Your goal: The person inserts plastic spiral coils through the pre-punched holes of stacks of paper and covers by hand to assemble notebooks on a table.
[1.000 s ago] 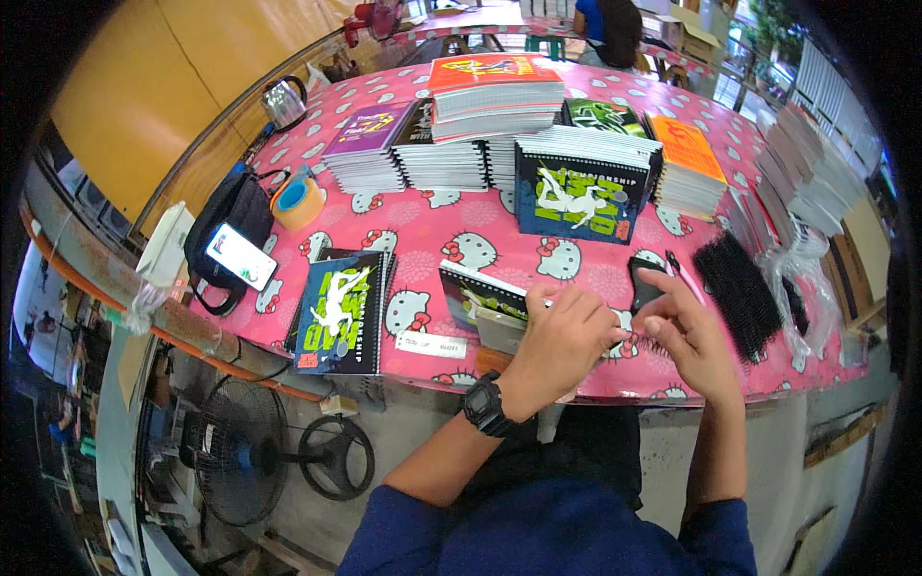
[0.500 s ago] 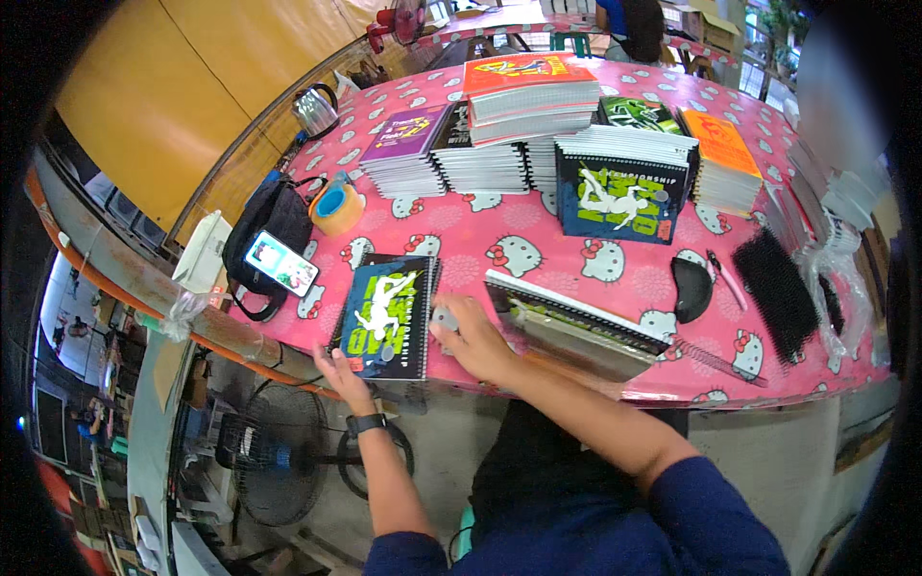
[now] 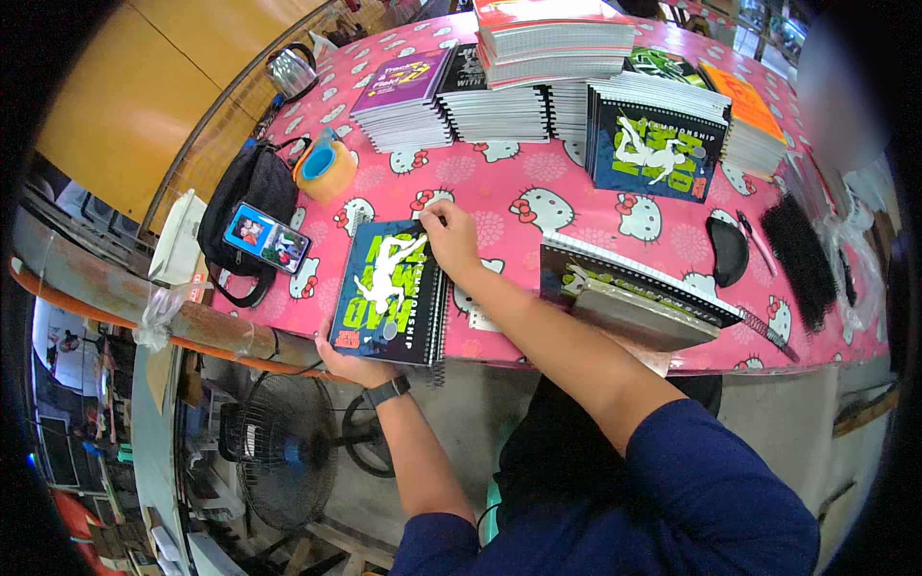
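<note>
A spiral-bound book [image 3: 376, 288] with a dark cover, green lettering and a white figure lies at the table's near edge. Its black coil runs along the right side, and a loose length of coil [image 3: 436, 372] sticks out past the near corner. My left hand [image 3: 353, 363] grips the book's near left corner, fingers beneath it. At the far right corner, by the coil's end, my right hand [image 3: 451, 235] is closed in a pinch; what lies between its fingertips is too small to make out. Right of it a similar book [image 3: 634, 278] stands tilted against a grey block [image 3: 643, 315].
Behind are stacks of bound books, among them a purple one [image 3: 401, 82] and a dark one [image 3: 653, 149]. To the left lie a tape roll [image 3: 325, 168], a phone [image 3: 267, 237] and a black bag [image 3: 252, 187]. Black coils [image 3: 802, 259] lie at the right; a fan [image 3: 283, 446] stands below.
My right hand has moved from the middle of the coil side to the book's far right corner. My left hand has come in from beside the book and taken hold of its near corner.
</note>
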### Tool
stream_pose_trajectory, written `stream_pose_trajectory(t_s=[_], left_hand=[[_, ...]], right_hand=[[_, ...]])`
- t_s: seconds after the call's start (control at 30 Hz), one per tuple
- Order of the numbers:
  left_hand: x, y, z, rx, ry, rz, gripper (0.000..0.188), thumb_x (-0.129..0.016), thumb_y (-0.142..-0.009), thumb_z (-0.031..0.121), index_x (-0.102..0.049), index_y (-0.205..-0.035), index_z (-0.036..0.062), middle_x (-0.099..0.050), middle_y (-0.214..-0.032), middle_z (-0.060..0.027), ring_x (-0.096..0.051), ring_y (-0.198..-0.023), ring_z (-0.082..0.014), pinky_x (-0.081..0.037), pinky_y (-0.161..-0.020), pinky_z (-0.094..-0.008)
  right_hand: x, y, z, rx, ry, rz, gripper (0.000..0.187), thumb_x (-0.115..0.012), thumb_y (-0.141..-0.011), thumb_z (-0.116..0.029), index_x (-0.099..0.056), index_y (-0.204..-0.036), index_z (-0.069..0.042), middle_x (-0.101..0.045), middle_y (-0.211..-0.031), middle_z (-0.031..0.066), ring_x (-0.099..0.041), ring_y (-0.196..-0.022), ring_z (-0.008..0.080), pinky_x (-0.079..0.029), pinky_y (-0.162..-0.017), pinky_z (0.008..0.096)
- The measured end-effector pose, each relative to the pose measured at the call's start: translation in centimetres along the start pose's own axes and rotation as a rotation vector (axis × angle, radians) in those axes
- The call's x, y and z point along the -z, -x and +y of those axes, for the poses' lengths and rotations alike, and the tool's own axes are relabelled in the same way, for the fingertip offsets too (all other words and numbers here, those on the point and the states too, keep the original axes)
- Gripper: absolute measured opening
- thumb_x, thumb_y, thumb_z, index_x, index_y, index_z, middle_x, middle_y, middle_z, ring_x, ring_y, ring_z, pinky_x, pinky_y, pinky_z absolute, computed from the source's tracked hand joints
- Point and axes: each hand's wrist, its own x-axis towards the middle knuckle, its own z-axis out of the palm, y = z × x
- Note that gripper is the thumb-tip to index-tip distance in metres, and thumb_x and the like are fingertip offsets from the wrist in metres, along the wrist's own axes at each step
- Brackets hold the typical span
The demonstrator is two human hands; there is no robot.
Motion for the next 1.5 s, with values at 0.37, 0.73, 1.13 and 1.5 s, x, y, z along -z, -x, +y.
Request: stream_pose_trajectory(t_s=[0.37, 0.73, 1.13, 1.5], left_hand=[[0.4, -2.3, -2.1, -0.415, -0.534, -0.011, 0.024, -0.039, -0.09, 0.013, -0.054, -0.097, -0.0042, -0.056, -0.09, -0.0144, -0.057, -0.08, -0.0217, -0.049, -0.072, -0.0318], [-0.2, -1.8, -1.9, -0.438, -0.556, 0.036, 0.027, -0.041, -0.085, 0.011, -0.06, -0.091, -0.0076, -0.059, -0.089, -0.0123, -0.057, -0.079, -0.0207, -0.049, -0.072, -0.0327], [0.9, -2.6, 1.1, -0.156, -0.202, 0.071, 0.028, -0.041, -0.083, 0.008, -0.057, -0.099, -0.0077, -0.058, -0.101, -0.0134, -0.055, -0.088, -0.0228, -0.044, -0.081, -0.0353], [-19.7, 24.4, 11.9, -0.823, -0.361, -1.546, 0.034, -0.07, -0.071, 0.019, -0.061, -0.102, 0.0101, -0.059, -0.104, -0.0108, -0.055, -0.098, -0.0252, -0.03, -0.095, -0.0412]], right_hand=[[-0.8, -1.6, 0.6, 0.05, 0.079, -0.01, 0.017, -0.057, -0.07, -0.009, -0.063, -0.084, -0.002, -0.064, -0.078, 0.0147, -0.062, -0.074, 0.0283, -0.048, -0.069, 0.0357], [0.6, -0.8, -0.5, 0.154, 0.068, 0.123, 0.039, -0.061, -0.072, -0.007, -0.048, -0.108, -0.001, -0.054, -0.101, 0.018, -0.05, -0.101, 0.0342, -0.039, -0.088, 0.0398], [30.3, 10.3, -24.8, 0.152, -0.542, -1.74, 0.045, -0.056, -0.089, -0.023, -0.044, -0.121, 0.005, -0.048, -0.12, 0.0258, -0.049, -0.11, 0.037, -0.04, -0.094, 0.0422], [47.6, 0.8, -11.4, 0.204, 1.115, -0.542, 0.069, -0.076, -0.056, -0.025, -0.052, -0.119, -0.015, -0.042, -0.126, 0.0197, -0.038, -0.119, 0.0331, -0.029, -0.102, 0.0436]])
